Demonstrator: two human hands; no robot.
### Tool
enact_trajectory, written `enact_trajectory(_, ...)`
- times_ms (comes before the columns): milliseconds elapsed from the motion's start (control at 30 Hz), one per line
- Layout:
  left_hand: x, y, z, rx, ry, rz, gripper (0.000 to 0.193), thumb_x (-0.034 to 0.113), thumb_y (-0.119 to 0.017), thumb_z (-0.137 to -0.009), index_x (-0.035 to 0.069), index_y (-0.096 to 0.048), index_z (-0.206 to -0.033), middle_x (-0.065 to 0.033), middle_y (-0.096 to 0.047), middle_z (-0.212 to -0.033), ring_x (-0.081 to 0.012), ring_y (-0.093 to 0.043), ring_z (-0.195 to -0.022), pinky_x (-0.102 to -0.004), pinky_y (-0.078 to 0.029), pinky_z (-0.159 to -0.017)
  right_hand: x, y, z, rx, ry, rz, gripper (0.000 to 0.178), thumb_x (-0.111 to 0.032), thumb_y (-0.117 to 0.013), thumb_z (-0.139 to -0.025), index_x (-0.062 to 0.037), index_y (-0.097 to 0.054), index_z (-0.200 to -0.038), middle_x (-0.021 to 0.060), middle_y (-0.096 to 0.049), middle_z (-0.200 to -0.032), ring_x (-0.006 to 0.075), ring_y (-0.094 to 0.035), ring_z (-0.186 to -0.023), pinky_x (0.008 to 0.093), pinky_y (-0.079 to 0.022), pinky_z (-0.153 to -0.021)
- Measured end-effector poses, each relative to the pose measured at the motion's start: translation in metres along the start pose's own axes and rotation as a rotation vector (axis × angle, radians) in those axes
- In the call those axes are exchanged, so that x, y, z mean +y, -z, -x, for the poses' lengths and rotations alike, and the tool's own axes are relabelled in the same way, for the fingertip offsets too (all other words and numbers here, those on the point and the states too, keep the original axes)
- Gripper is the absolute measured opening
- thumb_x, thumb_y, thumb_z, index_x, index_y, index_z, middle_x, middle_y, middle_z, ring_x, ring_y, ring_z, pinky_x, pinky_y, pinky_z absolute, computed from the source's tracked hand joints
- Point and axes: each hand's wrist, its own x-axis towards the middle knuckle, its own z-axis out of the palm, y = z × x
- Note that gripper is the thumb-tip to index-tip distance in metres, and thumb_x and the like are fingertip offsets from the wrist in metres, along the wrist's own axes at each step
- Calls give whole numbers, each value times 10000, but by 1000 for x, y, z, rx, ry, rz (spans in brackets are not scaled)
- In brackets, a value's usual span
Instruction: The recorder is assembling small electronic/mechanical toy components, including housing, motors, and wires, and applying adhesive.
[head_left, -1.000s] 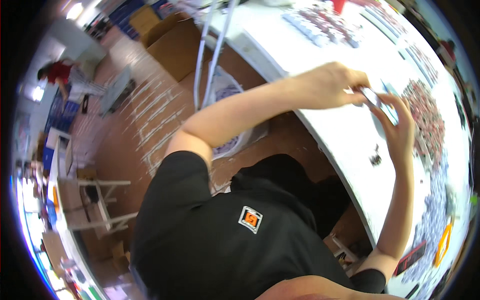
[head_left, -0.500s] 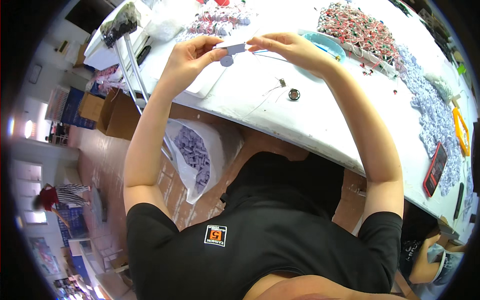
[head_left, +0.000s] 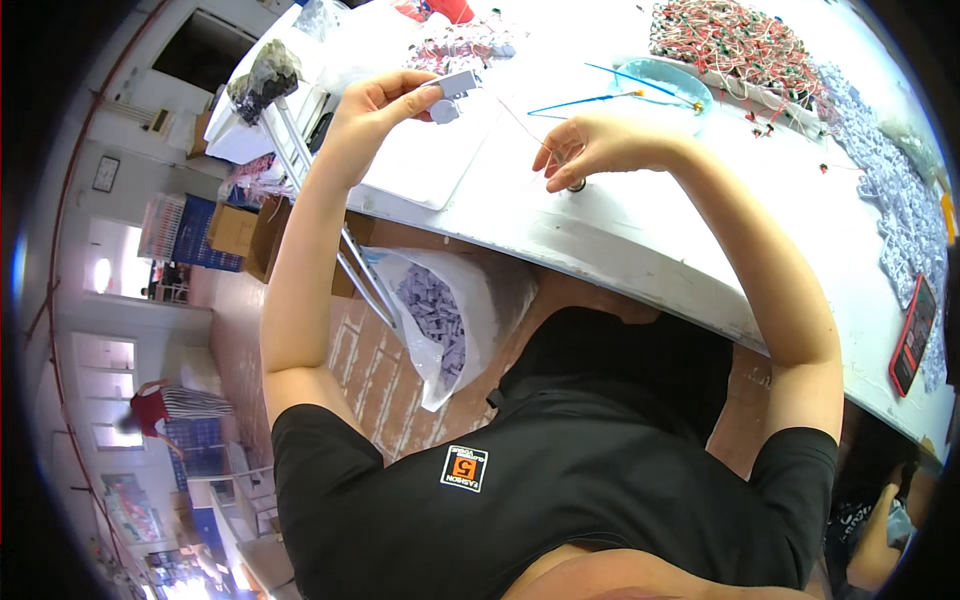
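While my left hand [head_left: 372, 108] pinches a grey piece [head_left: 458, 85], my right hand [head_left: 603, 146] curls near a round part [head_left: 578, 186]. Whether it grips anything, I cannot tell.

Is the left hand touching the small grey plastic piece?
Touching: the head view shows the left hand pinching the small grey plastic piece between thumb and fingers.

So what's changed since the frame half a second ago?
The right hand has come away from the grey piece and moved right and toward the person, over by the small round part; whether it grips anything is unclear. The view shifted slightly too. Unchanged: the left hand still pinches the grey piece; the blue dish and phone stay on the table.
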Motion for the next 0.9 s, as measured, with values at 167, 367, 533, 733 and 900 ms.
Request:
enact_trajectory(167,-5,22,-6,45,-6,39,309,215,-723,-939,-15,-705,-1145,-63,-715,-1009,-132,-662,-909,-259,-528,-864,8,-6,-16,53,54,-11,395,-321,-804,-831,-31,-692,-1075,95,-728,-1076,170,-658,-1056,299,-496,-932)
enact_trajectory(367,-11,37,-12,83,9,89,304,195,-711,-947,-28,-694,-1154,-82,-713,-1019,-139,-671,-925,-263,-531,-876,15,0,-46,30,91,-193,230,-291,-724,-907,-80,-715,-998,41,-731,-981,126,-658,-904,326,-529,-830)
enact_trajectory(533,-23,47,-21,113,21,121,293,190,-701,-954,-27,-693,-1151,-81,-712,-1015,-148,-675,-923,-272,-542,-869,10,29,-63,159,14,-155,247,-284,-668,-947,-84,-696,-1089,42,-727,-1059,110,-661,-936,308,-559,-824)
enact_trajectory(733,-47,49,-28,232,48,168,243,162,-675,-966,-20,-698,-1125,-70,-708,-1001,-147,-672,-895,-304,-571,-828,41,90,-126,485,11,-114,267,-305,-693,-945,-75,-708,-1080,65,-740,-1013,136,-689,-927,321,-579,-837)
enact_trajectory(900,-74,44,-34,286,131,298,238,140,-676,-962,-36,-689,-1122,-83,-705,-987,-159,-673,-893,-306,-575,-826,43,103,-178,504,-59,-285,144,-92,-681,-863,10,-712,-960,149,-709,-936,220,-702,-876,345,-582,-705)
